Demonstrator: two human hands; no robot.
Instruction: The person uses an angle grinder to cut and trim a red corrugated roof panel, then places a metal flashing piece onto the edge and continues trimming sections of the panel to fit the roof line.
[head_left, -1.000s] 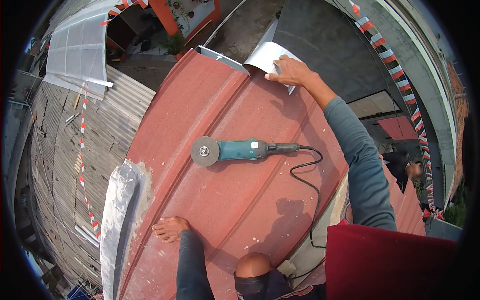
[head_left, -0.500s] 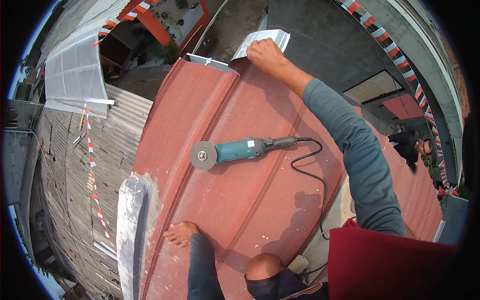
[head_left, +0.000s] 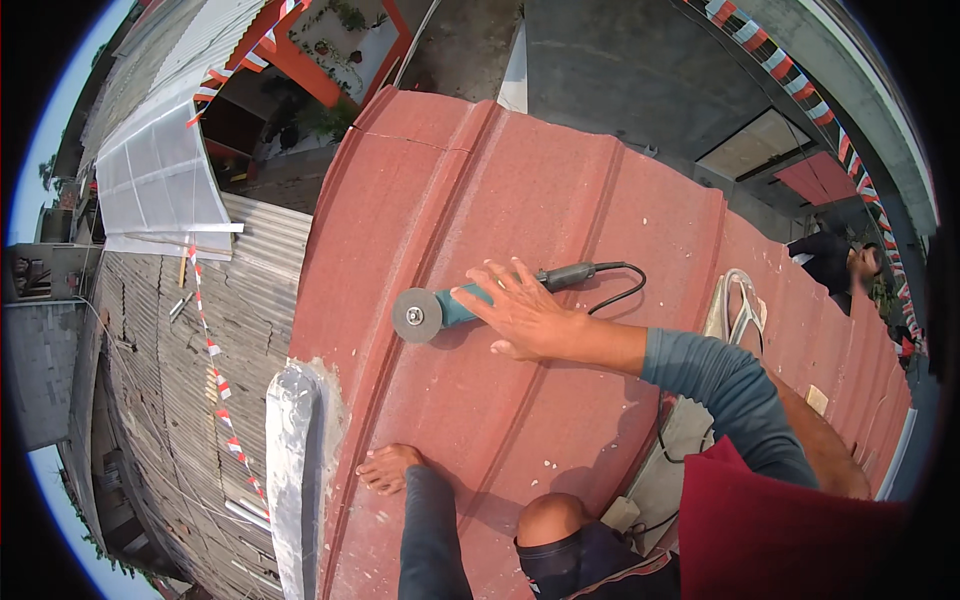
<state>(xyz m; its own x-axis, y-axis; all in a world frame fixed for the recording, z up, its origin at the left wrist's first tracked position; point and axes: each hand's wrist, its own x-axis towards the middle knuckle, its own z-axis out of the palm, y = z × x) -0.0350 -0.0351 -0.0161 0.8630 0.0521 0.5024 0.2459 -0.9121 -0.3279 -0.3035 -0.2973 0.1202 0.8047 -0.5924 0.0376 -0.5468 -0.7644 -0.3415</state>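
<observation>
An angle grinder (head_left: 462, 306), teal with a round grey disc (head_left: 416, 315) and a black cable, lies on the red ribbed metal roof (head_left: 490, 410). Spread over its body is my right hand (head_left: 520, 308), fingers apart and not wrapped round it; whether the palm touches it I cannot tell. My left hand (head_left: 390, 468) rests flat on the roof beside a raised rib, with nothing in it. A thin cut line crosses the sheet near the far roof edge.
Left stands a whitish sealed ridge (head_left: 293, 470) beside a grey corrugated roof (head_left: 190, 350). My sandalled foot (head_left: 745, 315) is at right. Beyond the far edge lies a drop to the ground. Another person (head_left: 835, 270) is at far right. Red-and-white bunting (head_left: 213, 350) hangs nearby.
My right hand has let go of the bent sheet at the far edge and come back over the grinder. The white underside no longer shows there. My left hand stays on the roof.
</observation>
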